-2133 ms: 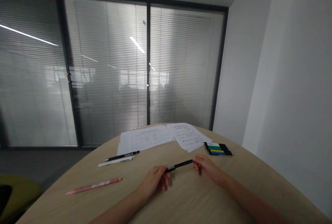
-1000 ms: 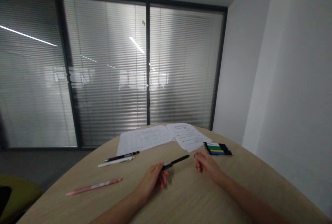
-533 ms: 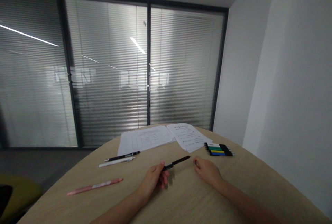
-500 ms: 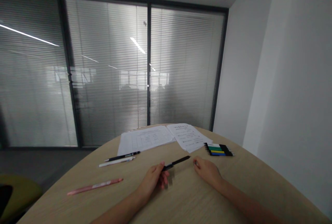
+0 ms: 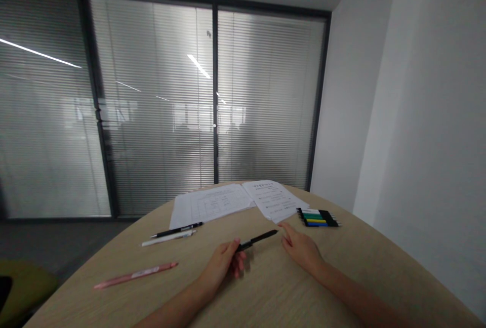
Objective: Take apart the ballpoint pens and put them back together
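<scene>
My left hand (image 5: 224, 263) is closed around the rear part of a black pen (image 5: 261, 237), its dark tip pointing right and slightly away from me. Close to that tip is my right hand (image 5: 301, 249), with a finger stretched out toward it and a gap between finger and thumb; I see nothing held there. Whether the finger touches the pen tip I cannot tell. Just beyond my right hand lies a row of several pens (image 5: 318, 217) with white, green, yellow and blue parts, side by side.
Printed sheets (image 5: 212, 203) and another printed page (image 5: 274, 199) lie at the table's far side. A black pen (image 5: 176, 230), a white pen (image 5: 169, 238) and a pink pen (image 5: 134, 275) rest at left. The wooden table (image 5: 243, 302) has a curved edge.
My right hand has gone from curled fingers to a finger stretched toward the pen tip. My left hand still holds the black pen in nearly the same place. The view has shifted slightly.
</scene>
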`<state>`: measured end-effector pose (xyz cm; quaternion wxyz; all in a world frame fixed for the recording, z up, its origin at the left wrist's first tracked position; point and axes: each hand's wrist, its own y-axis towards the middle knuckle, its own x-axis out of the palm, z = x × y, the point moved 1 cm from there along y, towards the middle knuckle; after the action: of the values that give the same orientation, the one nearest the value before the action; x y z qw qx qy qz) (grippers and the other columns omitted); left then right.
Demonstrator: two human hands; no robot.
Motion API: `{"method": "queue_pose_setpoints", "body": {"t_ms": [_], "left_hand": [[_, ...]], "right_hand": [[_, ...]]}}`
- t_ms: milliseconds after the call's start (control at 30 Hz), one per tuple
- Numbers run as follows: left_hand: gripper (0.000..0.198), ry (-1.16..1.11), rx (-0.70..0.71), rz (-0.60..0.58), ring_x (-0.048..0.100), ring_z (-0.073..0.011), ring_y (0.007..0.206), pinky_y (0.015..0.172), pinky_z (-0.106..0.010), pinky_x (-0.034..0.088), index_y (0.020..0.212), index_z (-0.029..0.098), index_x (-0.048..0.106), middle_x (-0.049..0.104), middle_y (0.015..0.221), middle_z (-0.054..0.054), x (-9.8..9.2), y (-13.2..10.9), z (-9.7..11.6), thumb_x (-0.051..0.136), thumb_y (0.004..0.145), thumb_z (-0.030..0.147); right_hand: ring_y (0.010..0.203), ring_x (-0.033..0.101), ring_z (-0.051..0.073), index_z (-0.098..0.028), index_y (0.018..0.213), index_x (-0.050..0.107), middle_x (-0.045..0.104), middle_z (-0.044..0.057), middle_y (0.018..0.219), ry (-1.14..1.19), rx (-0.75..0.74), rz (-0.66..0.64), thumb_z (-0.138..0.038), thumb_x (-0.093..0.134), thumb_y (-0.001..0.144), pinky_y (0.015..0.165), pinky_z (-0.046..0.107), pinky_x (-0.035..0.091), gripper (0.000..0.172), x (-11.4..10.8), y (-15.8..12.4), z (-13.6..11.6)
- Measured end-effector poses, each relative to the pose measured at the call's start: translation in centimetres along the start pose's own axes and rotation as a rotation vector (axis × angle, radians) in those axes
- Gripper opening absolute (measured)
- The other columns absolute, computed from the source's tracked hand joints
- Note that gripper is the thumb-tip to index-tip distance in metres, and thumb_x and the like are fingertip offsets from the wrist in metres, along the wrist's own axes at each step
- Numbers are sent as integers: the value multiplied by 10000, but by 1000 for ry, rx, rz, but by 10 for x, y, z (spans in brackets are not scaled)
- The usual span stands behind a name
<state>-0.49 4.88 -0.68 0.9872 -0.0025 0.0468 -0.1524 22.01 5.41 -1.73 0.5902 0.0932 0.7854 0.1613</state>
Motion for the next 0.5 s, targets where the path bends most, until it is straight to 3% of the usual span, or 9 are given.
{"method": "queue_pose_setpoints", "body": {"t_ms": [200, 500], "left_hand": [[539, 41, -17, -46, 429, -77, 334, 389, -206, 269, 573, 147, 532, 524, 406, 30, 2, 1, -3, 423, 633, 672], [535, 33, -5, -21, 440, -88, 343, 392, -212, 270, 567, 148, 532, 518, 403, 29, 1, 0, -2, 408, 656, 662]], "right_hand": [[667, 601, 193, -279, 1148, 505, 674, 33, 758, 10, -155, 51, -244, 408, 793, 580, 258, 381, 370, -4, -5, -4], [717, 618, 203, -230, 1053, 573, 683, 62, 805, -12, -180, 42, -260, 366, 824, 612, 266, 402, 311, -3, -4, -4]]}}
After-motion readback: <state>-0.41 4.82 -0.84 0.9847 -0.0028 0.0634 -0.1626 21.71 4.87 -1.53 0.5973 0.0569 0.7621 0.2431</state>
